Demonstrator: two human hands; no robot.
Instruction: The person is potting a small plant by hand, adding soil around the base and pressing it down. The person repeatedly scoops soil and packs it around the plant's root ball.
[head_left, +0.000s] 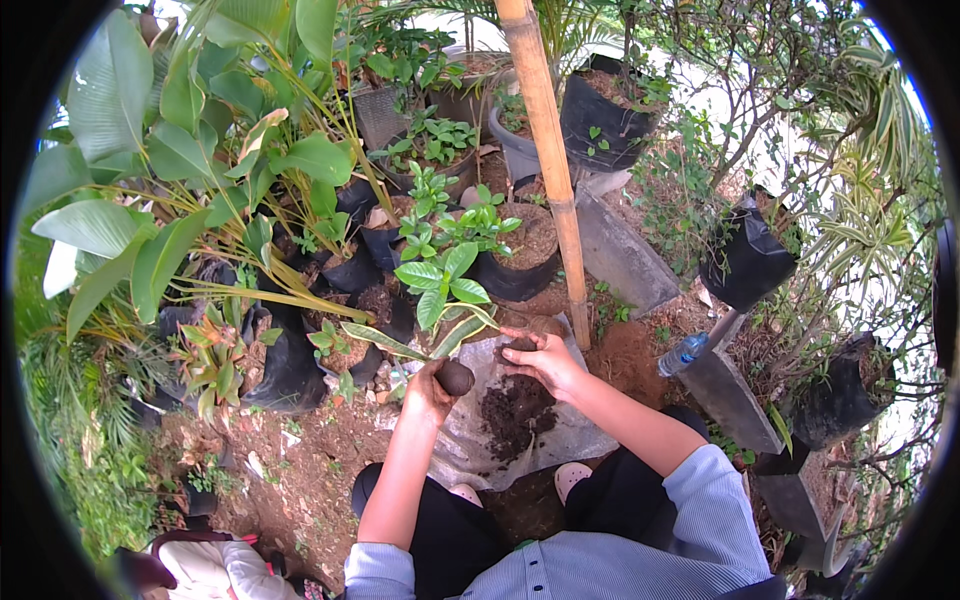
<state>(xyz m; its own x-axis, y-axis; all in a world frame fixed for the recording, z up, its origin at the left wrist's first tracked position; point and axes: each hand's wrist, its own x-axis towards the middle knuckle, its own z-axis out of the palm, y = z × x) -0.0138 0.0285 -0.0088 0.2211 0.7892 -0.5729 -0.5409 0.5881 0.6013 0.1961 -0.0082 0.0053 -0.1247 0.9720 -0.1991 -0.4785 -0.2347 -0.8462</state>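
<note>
My left hand (427, 397) grips a smooth, dark brown round ball (455, 377), either packed soil or the base of a small pot. Long yellow-edged leaves of a snake plant (459, 335) spread out just beyond it, seemingly from the same piece. To its right, my right hand (551, 365) holds a dark clump of soil (512, 349) in curled fingers, apart from the ball. Below both hands, a loose heap of dark soil (517, 416) lies on a whitish plastic sheet (457, 454) spread on the ground before my feet.
A bamboo pole (551, 165) rises beyond my right hand. Potted shrubs (517, 277) and black grow bags (289, 371) crowd the far side and left. Concrete slabs (727, 397) and a plastic bottle (682, 354) are at right. Another person's light sleeve (217, 566) shows at lower left.
</note>
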